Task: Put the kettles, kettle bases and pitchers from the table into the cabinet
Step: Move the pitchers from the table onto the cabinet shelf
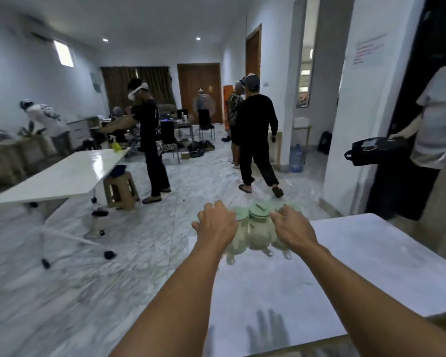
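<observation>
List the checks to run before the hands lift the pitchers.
1. Pitchers upright: ok. Three stand in a row at the far edge of the table.
2. Left hand free: ok. It is open and reaches at the leftmost pitcher.
3. Right hand free: ok. It is open, in front of the rightmost pitcher.
4. Grip taken: not ok. No fingers curl round a pitcher; contact is too blurred to tell.
5. Cabinet located: cannot tell. None is plainly in view.
6. Way clear: probably not ok. People stand on the floor beyond the table.
</observation>
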`<state>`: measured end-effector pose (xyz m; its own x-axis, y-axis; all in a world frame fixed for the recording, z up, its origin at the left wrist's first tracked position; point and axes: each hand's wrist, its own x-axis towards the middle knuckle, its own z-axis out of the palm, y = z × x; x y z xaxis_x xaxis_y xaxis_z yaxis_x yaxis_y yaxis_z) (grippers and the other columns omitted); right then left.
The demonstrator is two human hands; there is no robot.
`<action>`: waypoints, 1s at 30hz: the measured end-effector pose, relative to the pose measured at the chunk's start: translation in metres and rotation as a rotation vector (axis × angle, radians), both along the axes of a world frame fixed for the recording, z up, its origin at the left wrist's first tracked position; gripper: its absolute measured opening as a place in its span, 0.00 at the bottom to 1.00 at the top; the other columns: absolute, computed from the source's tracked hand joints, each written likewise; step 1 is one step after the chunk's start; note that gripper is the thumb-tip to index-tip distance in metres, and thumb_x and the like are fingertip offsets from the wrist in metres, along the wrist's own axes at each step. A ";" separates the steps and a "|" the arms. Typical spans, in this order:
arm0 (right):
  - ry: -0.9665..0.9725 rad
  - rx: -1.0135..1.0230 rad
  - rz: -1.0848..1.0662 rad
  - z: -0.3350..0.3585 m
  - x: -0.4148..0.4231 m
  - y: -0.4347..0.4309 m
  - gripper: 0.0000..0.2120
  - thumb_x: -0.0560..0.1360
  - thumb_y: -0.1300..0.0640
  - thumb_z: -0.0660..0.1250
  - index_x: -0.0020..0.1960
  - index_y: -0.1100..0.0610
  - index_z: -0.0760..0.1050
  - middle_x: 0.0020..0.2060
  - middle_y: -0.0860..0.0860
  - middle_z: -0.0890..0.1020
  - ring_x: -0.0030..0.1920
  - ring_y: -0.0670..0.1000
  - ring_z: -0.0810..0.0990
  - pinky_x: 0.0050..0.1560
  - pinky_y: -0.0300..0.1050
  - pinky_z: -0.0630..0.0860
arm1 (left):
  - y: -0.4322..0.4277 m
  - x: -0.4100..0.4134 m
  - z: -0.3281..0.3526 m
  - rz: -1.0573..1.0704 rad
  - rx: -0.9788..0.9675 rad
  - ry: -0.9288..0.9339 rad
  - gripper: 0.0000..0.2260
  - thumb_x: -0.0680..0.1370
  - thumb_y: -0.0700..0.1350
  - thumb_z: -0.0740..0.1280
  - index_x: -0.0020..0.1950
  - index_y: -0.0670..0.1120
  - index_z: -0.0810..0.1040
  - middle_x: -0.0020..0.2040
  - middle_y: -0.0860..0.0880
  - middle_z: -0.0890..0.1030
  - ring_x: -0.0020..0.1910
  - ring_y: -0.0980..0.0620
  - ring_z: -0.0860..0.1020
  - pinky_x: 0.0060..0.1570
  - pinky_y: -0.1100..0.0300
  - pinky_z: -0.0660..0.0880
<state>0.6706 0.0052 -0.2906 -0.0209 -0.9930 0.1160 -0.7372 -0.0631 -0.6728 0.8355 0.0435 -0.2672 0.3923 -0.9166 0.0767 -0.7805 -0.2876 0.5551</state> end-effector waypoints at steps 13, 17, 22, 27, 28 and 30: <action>-0.265 0.400 0.035 -0.110 0.094 -0.141 0.24 0.78 0.41 0.60 0.58 0.61 0.78 0.53 0.59 0.81 0.54 0.61 0.78 0.60 0.54 0.73 | -0.116 0.060 -0.126 0.298 0.155 0.570 0.19 0.79 0.53 0.64 0.61 0.38 0.77 0.57 0.41 0.81 0.53 0.41 0.78 0.45 0.58 0.71; -0.402 0.564 0.028 -0.138 0.105 -0.175 0.28 0.76 0.44 0.67 0.68 0.62 0.72 0.64 0.59 0.77 0.64 0.61 0.75 0.64 0.56 0.72 | -0.151 0.055 -0.155 0.359 0.182 0.716 0.21 0.73 0.55 0.69 0.57 0.41 0.80 0.52 0.44 0.84 0.49 0.43 0.81 0.45 0.57 0.76; -0.435 0.595 0.057 -0.161 0.116 -0.199 0.14 0.74 0.44 0.71 0.43 0.54 0.76 0.50 0.55 0.79 0.52 0.56 0.77 0.59 0.55 0.76 | -0.175 0.056 -0.188 0.385 0.178 0.694 0.18 0.71 0.57 0.69 0.53 0.46 0.82 0.49 0.45 0.85 0.50 0.42 0.81 0.52 0.52 0.78; -0.516 0.581 0.025 -0.167 0.126 -0.203 0.15 0.75 0.48 0.70 0.47 0.61 0.77 0.47 0.57 0.80 0.45 0.55 0.76 0.53 0.54 0.75 | -0.173 0.065 -0.179 0.394 0.063 0.731 0.08 0.75 0.47 0.69 0.38 0.45 0.77 0.35 0.49 0.79 0.36 0.49 0.77 0.34 0.60 0.71; -0.560 0.594 0.021 -0.164 0.127 -0.201 0.14 0.75 0.49 0.70 0.50 0.61 0.77 0.50 0.56 0.81 0.49 0.56 0.77 0.55 0.54 0.75 | -0.172 0.070 -0.177 0.399 0.050 0.740 0.11 0.75 0.46 0.69 0.34 0.46 0.74 0.32 0.49 0.77 0.34 0.49 0.75 0.30 0.61 0.68; -0.628 0.617 0.007 -0.153 0.129 -0.192 0.14 0.75 0.49 0.70 0.51 0.60 0.78 0.54 0.56 0.82 0.52 0.57 0.78 0.53 0.52 0.75 | -0.166 0.078 -0.167 0.383 0.030 0.770 0.13 0.75 0.45 0.70 0.32 0.45 0.74 0.32 0.48 0.77 0.35 0.45 0.76 0.29 0.61 0.68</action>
